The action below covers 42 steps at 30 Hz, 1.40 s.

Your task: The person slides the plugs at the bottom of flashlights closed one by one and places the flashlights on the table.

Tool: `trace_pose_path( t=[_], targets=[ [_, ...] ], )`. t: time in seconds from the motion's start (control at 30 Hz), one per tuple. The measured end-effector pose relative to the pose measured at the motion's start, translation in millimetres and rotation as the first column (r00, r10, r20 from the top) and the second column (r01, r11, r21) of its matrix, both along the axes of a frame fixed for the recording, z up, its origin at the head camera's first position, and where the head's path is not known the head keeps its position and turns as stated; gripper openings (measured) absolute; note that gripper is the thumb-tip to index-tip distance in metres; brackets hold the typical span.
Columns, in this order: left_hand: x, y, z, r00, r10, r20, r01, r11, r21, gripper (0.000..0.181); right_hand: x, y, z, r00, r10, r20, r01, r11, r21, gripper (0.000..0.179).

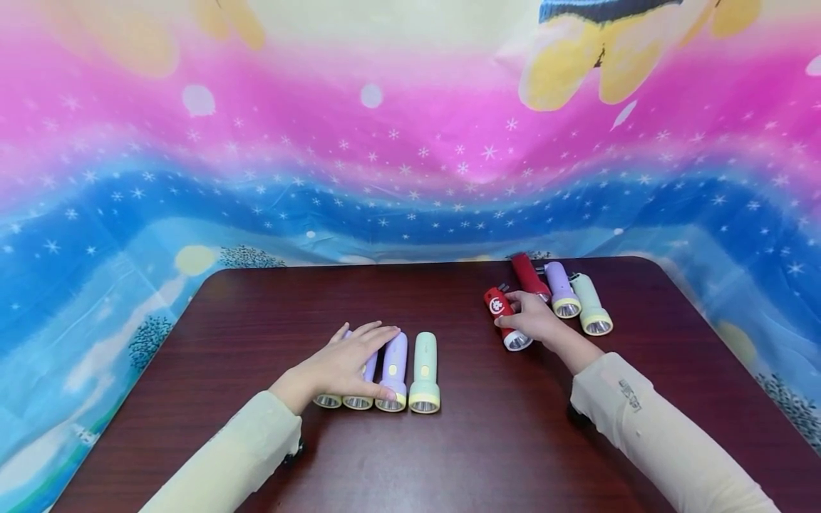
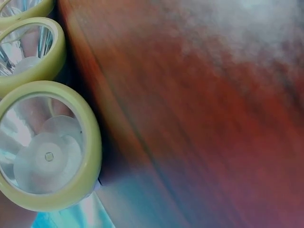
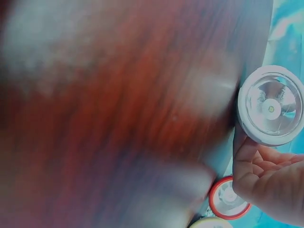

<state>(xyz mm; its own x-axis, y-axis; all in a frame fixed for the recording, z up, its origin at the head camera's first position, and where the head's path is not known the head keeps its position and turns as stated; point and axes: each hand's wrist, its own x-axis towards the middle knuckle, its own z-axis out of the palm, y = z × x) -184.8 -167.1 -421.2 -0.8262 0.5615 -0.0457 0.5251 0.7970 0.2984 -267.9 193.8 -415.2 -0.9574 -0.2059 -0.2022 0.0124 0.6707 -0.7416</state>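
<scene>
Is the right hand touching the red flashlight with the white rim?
Touching. The head view shows it: the right hand has its thumb across the body of the red flashlight, gripping it.

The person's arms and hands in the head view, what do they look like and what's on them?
Both the left sleeve and right sleeve are long, pale cream; the right has small dark lettering near its cuff. Something black peeks from under each cuff. The left hand and right hand are ungloved.
</scene>
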Motion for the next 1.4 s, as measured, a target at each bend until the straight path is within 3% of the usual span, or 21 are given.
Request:
trace_pose_path(
  t=[0.7,1.4],
  targets=[
    [1.2,1.5,0.8,1.000,0.004,-0.002,-0.004,1.000,-0.004,0.111,17.9,-1.5,1.9,1.000,-0.027,0.003,0.028,0.992,-0.122,0.073],
    [1.0,1.8,1.7,1.000,0.015,0.010,-0.015,1.000,-0.019,0.112,30.1,-9.2,9.6,0.999,-0.018,-0.028,0.013,0.983,-0.180,0.071]
  ],
)
